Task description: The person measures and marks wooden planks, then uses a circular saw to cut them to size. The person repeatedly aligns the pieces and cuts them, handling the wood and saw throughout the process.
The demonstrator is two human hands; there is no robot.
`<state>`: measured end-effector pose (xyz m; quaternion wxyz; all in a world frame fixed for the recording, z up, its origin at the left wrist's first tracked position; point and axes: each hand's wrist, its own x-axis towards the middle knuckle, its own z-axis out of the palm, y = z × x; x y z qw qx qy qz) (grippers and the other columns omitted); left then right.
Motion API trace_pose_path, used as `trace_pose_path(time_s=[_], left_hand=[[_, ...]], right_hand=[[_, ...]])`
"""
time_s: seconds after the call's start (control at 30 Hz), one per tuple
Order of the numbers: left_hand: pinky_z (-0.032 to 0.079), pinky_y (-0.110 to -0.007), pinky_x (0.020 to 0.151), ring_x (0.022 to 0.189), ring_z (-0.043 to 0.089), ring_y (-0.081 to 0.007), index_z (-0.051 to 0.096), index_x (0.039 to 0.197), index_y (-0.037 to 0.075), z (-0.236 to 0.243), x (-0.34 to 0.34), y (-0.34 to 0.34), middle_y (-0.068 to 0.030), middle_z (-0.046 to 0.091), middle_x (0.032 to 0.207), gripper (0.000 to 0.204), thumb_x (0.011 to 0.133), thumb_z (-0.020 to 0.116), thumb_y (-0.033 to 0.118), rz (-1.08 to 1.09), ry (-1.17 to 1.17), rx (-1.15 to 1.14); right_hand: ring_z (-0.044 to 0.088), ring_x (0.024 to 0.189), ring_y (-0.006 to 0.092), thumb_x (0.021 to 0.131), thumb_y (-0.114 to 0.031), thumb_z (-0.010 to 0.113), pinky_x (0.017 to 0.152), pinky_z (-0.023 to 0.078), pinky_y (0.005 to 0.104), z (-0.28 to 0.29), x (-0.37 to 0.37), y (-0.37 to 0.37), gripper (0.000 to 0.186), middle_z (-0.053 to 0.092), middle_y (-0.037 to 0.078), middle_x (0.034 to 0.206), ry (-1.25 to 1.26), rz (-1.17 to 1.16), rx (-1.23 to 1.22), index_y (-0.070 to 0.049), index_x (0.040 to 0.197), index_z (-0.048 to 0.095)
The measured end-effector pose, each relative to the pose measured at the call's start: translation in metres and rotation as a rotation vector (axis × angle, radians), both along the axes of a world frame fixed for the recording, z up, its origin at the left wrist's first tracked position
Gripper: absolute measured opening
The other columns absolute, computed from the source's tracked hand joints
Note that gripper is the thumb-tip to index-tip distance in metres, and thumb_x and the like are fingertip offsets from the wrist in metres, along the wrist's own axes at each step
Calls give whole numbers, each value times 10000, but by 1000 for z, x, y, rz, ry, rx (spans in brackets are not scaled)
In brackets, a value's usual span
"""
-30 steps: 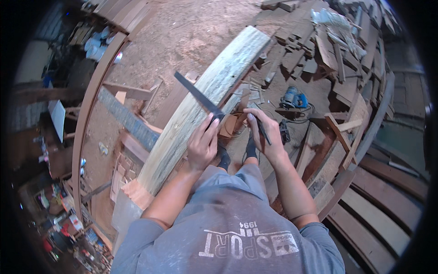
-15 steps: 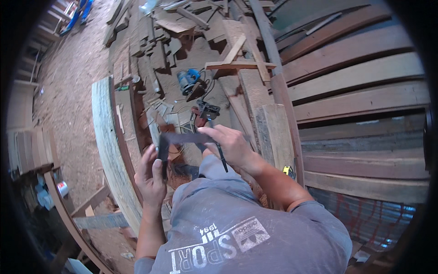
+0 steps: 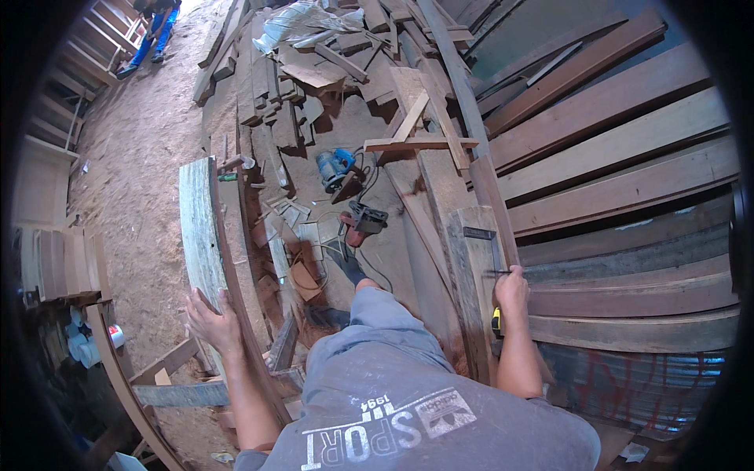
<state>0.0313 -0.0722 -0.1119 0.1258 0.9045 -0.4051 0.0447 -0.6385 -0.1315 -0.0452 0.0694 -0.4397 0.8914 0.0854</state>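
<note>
L hand (image 3: 215,323) resting, fingers spread, on pale curved wooden beam (image 3: 198,228).
R hand (image 3: 513,292) pinching slim dark stick (image 3: 495,272) nr black L-shaped metal square (image 3: 480,233) on weathered timber (image 3: 474,263).

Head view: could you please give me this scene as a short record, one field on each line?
Left hand: spread on the pale plank
Right hand: closed around a thin dark stick
Square: dark, appears to lie on the wooden beam
Tape measure: yellow and black, lower in the picture than the square
Power tools: blue tool, red and black tool
Background: person in blue trousers, upper left
</note>
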Motion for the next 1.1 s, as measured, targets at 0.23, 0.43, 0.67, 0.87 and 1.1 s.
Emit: trace_pose_path(time_s=[0.23, 0.43, 0.67, 0.87, 1.1], left_hand=[[270, -671, 1249, 1518, 437, -457, 524, 1574, 84, -7, -2, 0, -260, 520, 1589, 766, 1023, 649, 602, -16, 44, -47], [314, -625, 1233, 1474, 486, -461, 540, 1552, 68, 7, -4, 4, -264, 557, 1546, 745, 1014, 669, 567, 2, 54, -63], [347, -597, 1233, 1453, 500, -469, 596, 1501, 71, 13, -8, -14, -262, 563, 1539, 712, 983, 723, 542, -12, 92, -143], [327, -588, 1255, 1460, 483, -472, 608, 1509, 86, 25, -17, -1, -260, 522, 1575, 697, 977, 736, 518, 72, 141, -137], [397, -516, 1236, 1467, 511, -418, 636, 1477, 71, 38, -8, 7, -230, 515, 1590, 554, 1045, 702, 412, 207, 318, -454]], right_hand=[[759, 1146, 414, 946, -462, 775, 991, 599, 526, 54, -4, -105, 482, 789, 230, 1161, 2, 84, 525, -9, 1105, 816], [723, 1110, 517, 1036, -480, 635, 989, 573, 586, -23, 66, -288, 583, 760, 329, 1128, -37, 509, -215, 80, 1160, 742], [671, 1276, 480, 894, -273, 755, 1105, 530, 519, -160, 5, -390, 624, 695, 344, 1328, -145, 310, -145, 94, 1371, 590], [625, 1344, 473, 917, -229, 726, 1130, 492, 501, -128, 60, -367, 691, 667, 324, 1390, -449, 441, -477, 91, 1491, 511], [692, 1257, 365, 898, -62, 701, 1082, 524, 463, -1, 273, -273, 584, 700, 256, 1304, -1063, 897, -236, 21, 1461, 571]])
